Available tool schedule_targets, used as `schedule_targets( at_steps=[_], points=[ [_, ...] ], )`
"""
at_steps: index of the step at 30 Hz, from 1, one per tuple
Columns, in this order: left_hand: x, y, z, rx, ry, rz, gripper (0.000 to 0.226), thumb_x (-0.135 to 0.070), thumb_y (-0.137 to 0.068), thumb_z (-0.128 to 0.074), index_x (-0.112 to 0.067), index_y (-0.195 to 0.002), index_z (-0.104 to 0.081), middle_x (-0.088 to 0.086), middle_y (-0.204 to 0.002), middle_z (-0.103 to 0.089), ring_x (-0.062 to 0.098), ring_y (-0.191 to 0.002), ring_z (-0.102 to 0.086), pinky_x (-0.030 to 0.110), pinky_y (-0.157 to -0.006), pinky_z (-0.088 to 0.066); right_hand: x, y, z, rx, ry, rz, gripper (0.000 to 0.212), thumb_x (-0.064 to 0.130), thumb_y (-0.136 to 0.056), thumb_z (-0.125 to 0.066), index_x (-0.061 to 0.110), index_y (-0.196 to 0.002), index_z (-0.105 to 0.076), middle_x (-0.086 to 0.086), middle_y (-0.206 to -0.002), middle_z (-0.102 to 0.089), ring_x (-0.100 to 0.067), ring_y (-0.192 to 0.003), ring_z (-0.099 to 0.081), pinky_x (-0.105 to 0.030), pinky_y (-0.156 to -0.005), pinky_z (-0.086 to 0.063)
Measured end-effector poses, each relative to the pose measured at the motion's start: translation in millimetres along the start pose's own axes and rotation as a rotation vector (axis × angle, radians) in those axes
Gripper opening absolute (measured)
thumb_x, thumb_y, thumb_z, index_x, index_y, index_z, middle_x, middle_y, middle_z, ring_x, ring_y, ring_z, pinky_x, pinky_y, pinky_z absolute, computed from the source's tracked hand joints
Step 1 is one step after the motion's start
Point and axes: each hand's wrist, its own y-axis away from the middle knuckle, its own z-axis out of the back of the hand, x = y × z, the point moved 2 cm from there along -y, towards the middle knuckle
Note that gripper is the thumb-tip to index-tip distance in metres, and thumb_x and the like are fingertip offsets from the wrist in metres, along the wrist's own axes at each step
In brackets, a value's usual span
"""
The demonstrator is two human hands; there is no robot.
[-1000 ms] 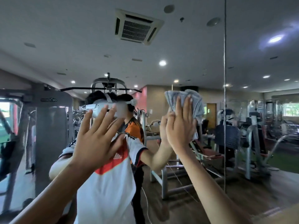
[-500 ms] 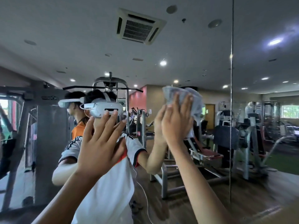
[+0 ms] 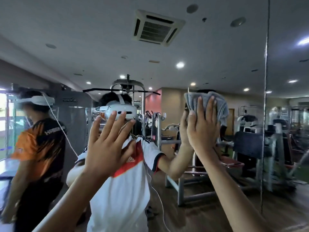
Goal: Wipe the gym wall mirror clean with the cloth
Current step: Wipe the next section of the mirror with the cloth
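The wall mirror point(image 3: 209, 47) fills the whole view and reflects the gym and me in a white shirt. My right hand point(image 3: 203, 126) is raised with straight fingers and presses a folded grey cloth point(image 3: 220, 104) flat against the glass. My left hand point(image 3: 107, 146) is spread open, fingers apart, held up at the mirror left of the cloth; whether it touches the glass I cannot tell. Its palm side is hidden.
A vertical seam point(image 3: 265, 97) between mirror panels runs down to the right of the cloth. In the reflection a second person in an orange and black shirt point(image 3: 38, 148) stands at the left, with gym machines point(image 3: 250, 148) behind.
The view has shifted left, so the seam sits further right. The person in orange has moved left in the reflection. My right hand keeps the cloth on the glass, near the same height.
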Motion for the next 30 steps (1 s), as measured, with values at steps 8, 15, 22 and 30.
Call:
schedule_targets(
  at_steps=[8,15,22,30],
  points=[
    [4.9,4.8,0.1,-0.020,0.021,0.045,0.055,-0.045,-0.106,-0.034,-0.008,-0.139,-0.057,0.017,-0.155,-0.040,0.034,-0.145,-0.037,0.057,-0.119,-0.024,66.7,62.0,-7.4,0.042,-0.007,0.431,0.051,0.039,-0.106,-0.028,0.022,-0.153,-0.038,-0.009,-0.161,-0.030,-0.020,-0.151,-0.023,-0.036,-0.116,-0.024],
    [34.1,20.8,10.3,-0.006,0.019,0.050,0.050,-0.043,-0.102,-0.041,-0.019,-0.146,-0.050,0.014,-0.158,-0.037,0.030,-0.148,-0.033,0.049,-0.120,-0.024,16.7,62.5,-2.9,-0.030,0.033,0.100,0.053,0.040,-0.106,-0.024,0.017,-0.152,-0.036,-0.011,-0.160,-0.030,-0.025,-0.148,-0.028,-0.052,-0.111,-0.037],
    [48.6,35.0,14.4,0.017,-0.013,0.103,0.054,-0.044,-0.100,-0.045,-0.018,-0.146,-0.051,0.014,-0.159,-0.035,0.029,-0.150,-0.028,0.056,-0.118,-0.025,118.4,33.4,-15.8,-0.012,-0.034,0.113,0.055,0.039,-0.103,-0.028,0.022,-0.155,-0.024,-0.010,-0.163,-0.024,-0.022,-0.151,-0.023,-0.035,-0.103,-0.032],
    [95.6,58.9,34.0,0.115,-0.057,0.147,0.061,-0.049,-0.097,-0.040,-0.021,-0.150,-0.044,0.011,-0.163,-0.027,0.029,-0.153,-0.020,0.055,-0.122,-0.015,60.1,113.4,-4.2,0.012,0.022,0.325,0.049,0.037,-0.104,-0.030,0.021,-0.147,-0.046,-0.008,-0.159,-0.033,-0.018,-0.149,-0.026,-0.037,-0.111,-0.029]
  ],
)
